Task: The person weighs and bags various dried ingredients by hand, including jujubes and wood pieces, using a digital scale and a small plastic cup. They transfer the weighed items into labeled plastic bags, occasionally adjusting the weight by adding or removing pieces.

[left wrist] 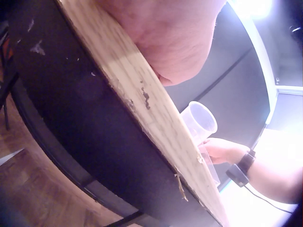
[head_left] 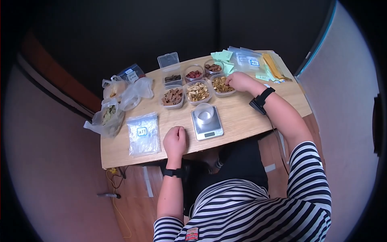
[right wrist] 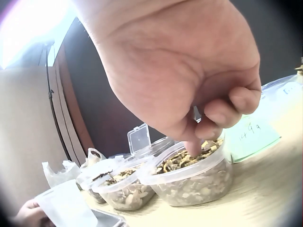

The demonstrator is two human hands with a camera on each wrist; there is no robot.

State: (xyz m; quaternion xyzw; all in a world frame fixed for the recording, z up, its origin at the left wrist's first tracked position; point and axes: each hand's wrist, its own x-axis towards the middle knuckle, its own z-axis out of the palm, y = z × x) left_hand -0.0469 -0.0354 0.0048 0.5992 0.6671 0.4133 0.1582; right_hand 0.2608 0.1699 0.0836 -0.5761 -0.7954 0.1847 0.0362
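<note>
My right hand [head_left: 241, 82] [right wrist: 184, 71] reaches into a round clear tub [right wrist: 194, 187] of yellow-brown dried pieces [head_left: 221, 84] [right wrist: 182, 161]. Its thumb and forefinger pinch among the pieces, the other fingers curled; the fingertips are partly hidden. On the table's near side my left hand [head_left: 175, 141] [left wrist: 170, 38] rests with curled fingers and nothing visible in it. Right of it, a small clear cup [head_left: 204, 114] [left wrist: 201, 119] stands on a silver scale [head_left: 209, 131].
Tubs of pale slices [head_left: 198, 92], brown strips [head_left: 172, 97], red fruit [head_left: 194, 74], brown nuts [head_left: 213, 67] and dark pieces [head_left: 173, 79] stand close together. Plastic bags [head_left: 137, 93] lie left, a labelled zip bag [head_left: 143, 135] near front left, more bags [head_left: 248, 60] and green notes [head_left: 222, 55] back right.
</note>
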